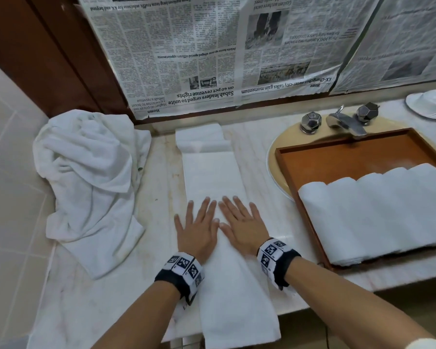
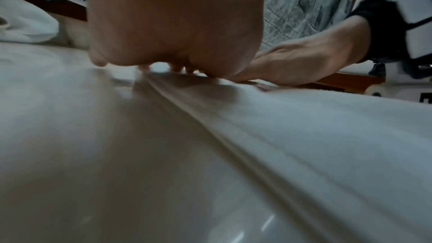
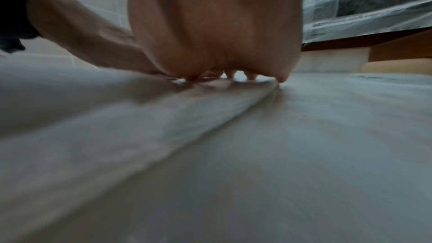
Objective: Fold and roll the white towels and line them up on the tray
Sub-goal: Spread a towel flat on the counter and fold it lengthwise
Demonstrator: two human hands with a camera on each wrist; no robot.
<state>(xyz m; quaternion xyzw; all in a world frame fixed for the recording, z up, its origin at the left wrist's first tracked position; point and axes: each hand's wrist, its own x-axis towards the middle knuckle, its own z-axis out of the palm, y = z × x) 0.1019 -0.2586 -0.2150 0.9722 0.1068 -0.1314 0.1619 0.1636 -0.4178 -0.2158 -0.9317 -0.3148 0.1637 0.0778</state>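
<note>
Both flat hands, left hand (image 1: 195,230) and right hand (image 1: 242,226), press folded towel (image 1: 212,177) below "Sabah leaders" newspaper (image 1: 186,59).

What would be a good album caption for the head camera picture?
Both hands, left hand and right hand, press flat on a long folded towel; rolled towels line the wooden tray.

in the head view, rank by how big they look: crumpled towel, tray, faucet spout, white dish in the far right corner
1. tray, though cut off at the frame edge
2. crumpled towel, close to the tray; unsure
3. white dish
4. faucet spout, similar to the dish
</note>
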